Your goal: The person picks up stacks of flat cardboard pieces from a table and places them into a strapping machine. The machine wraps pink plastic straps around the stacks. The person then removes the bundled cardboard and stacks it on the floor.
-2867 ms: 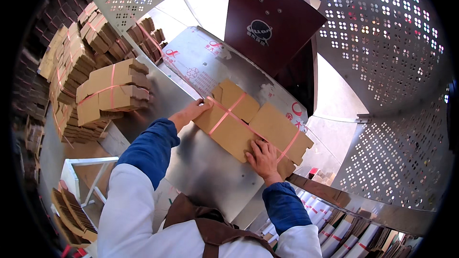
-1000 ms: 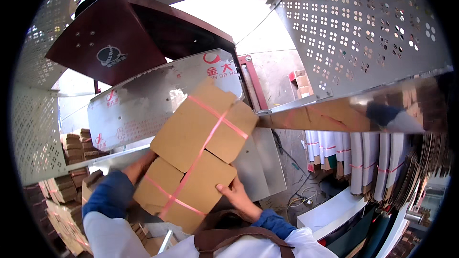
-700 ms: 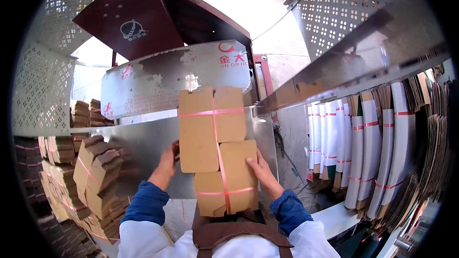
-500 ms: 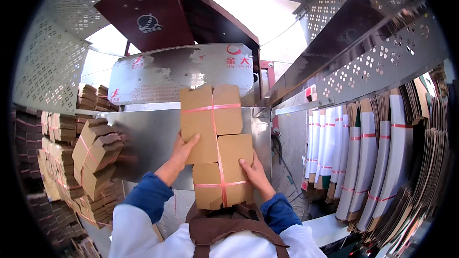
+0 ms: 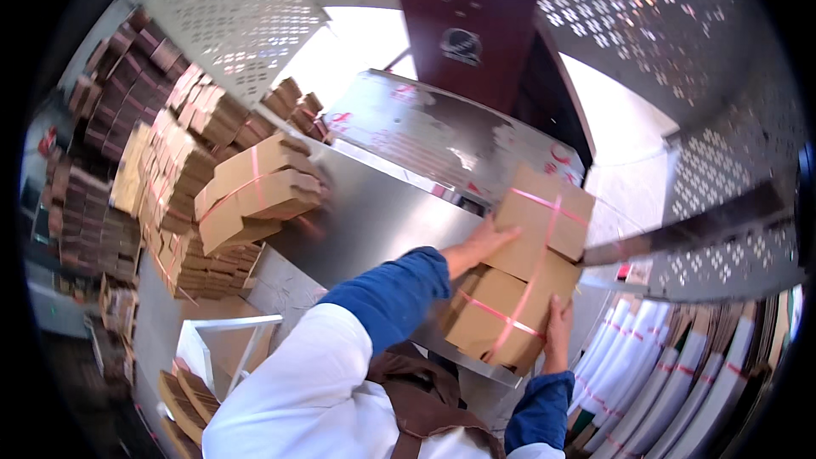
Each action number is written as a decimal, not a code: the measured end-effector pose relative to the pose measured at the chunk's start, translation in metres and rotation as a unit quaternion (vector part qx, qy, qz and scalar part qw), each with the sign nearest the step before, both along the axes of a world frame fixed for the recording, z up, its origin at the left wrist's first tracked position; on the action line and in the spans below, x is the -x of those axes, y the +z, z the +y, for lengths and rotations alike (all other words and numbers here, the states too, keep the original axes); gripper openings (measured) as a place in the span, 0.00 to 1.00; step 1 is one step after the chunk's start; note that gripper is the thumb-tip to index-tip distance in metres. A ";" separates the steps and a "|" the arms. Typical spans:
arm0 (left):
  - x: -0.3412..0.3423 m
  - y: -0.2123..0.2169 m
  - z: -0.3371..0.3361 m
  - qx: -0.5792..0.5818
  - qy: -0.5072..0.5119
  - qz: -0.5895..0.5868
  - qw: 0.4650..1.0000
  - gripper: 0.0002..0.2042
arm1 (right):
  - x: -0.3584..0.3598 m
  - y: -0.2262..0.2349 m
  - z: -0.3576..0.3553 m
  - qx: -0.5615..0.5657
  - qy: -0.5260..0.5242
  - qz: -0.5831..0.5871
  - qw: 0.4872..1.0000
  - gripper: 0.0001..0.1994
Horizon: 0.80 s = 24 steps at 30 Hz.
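Observation:
I hold a bundle of flat cardboard (image 5: 518, 268) tied crosswise with pink straps, at the centre right of the head view. My left hand (image 5: 478, 244) grips its left edge, fingers spread along the side. My right hand (image 5: 558, 333) clasps its lower right corner. The bundle is tilted and hangs just over the near edge of a shiny metal table (image 5: 374, 221). Another strapped cardboard bundle (image 5: 255, 195) lies at the table's left end.
Tall stacks of strapped cardboard bundles (image 5: 161, 178) fill the left side. A dark red machine hood (image 5: 472, 34) stands behind the table. Perforated metal panels (image 5: 722, 178) enclose the area. Upright white and brown sheets (image 5: 680, 382) stand at the lower right.
The view has swung from facing the machine toward the left. The bundle, held upright in front of me before, now sits tilted at the right with both hands still on it.

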<state>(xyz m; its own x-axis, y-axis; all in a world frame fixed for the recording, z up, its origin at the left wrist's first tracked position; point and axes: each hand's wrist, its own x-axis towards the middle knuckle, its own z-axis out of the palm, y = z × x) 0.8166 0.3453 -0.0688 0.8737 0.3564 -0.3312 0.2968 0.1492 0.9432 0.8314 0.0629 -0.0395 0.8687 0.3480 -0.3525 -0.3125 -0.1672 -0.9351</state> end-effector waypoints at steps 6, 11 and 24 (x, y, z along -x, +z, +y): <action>0.114 0.110 0.119 -0.162 -0.190 -0.071 0.966 0.43 | 0.052 0.082 0.046 0.130 -0.142 -0.229 0.954 0.26; 0.296 0.165 0.392 -0.563 -0.121 0.051 0.816 0.41 | 0.188 0.051 0.200 -0.035 0.039 -0.114 0.992 0.20; 0.454 0.132 0.591 -0.102 -0.054 0.171 0.978 0.35 | 0.480 -0.023 0.567 -0.084 0.415 0.110 0.899 0.37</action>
